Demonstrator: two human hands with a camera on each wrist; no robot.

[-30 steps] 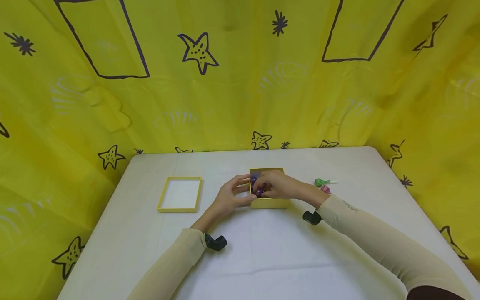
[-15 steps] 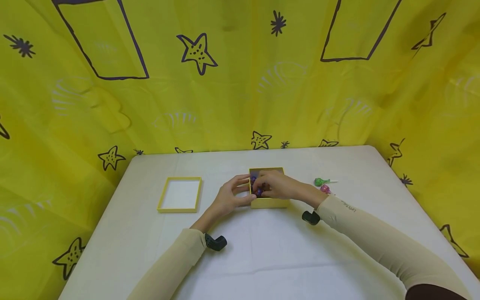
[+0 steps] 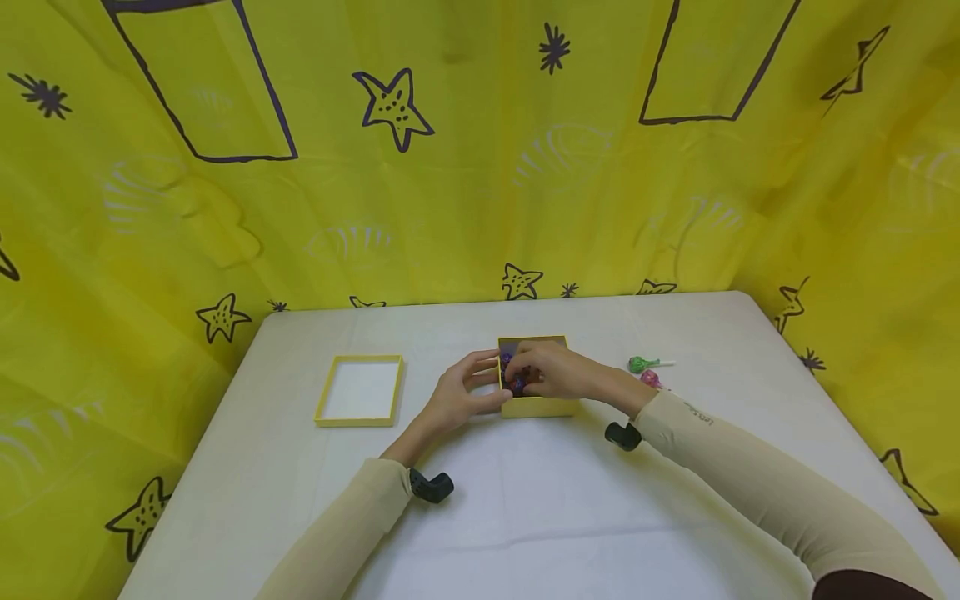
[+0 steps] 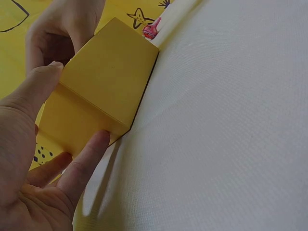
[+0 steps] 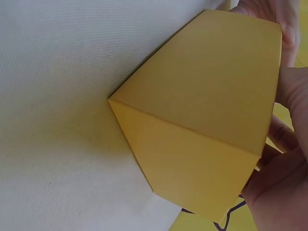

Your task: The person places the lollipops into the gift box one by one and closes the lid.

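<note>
Yellow box, one; loose lollipops, two

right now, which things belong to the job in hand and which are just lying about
Likely in the job:
yellow box
wrapped sweets inside
left hand, on the box
right hand, in the box

Apparently just lying about:
yellow-rimmed lid or tray
green lollipop
pink-wrapped sweet

Lettering "Let's" on right sleeve, rest unclear
</note>
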